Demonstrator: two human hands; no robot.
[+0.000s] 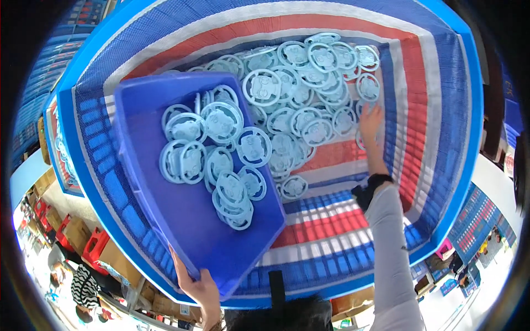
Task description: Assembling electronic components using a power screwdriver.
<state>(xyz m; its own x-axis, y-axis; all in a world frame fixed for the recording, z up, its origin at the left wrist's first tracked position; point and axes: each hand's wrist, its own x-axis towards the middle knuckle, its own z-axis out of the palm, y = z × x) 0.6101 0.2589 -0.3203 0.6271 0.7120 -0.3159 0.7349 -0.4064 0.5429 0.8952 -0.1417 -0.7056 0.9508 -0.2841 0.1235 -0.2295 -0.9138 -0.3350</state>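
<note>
1. People (85,287) and red stools (96,245) show at the lower left, outside a large blue-rimmed crate (69,121) lined with red, white and blue striped weave.
2. Inside it, a blue-violet bin (237,267) sits aslant on the left, its near corner toward the person.
3. The left hand (196,285) comes up from the lower edge, angled leftward, at that near corner — the fingers clasp the bin's wall, long ones along the outside, thumb at the rim.
4. Pale blue ringed pieces (254,147) lie heaped and overlapping in the bin, mostly toward its far and right parts; its near end is bare.
5. Many more loose pieces (262,87) cover the crate's floor beyond the bin and to its right.
6. The right arm stretches forward in a grey sleeve (391,248) with a dark cuff (371,191); the right hand (371,120) reaches to the pile's right edge, fingers pointing away — whether they grip a piece, I cannot tell.
</note>
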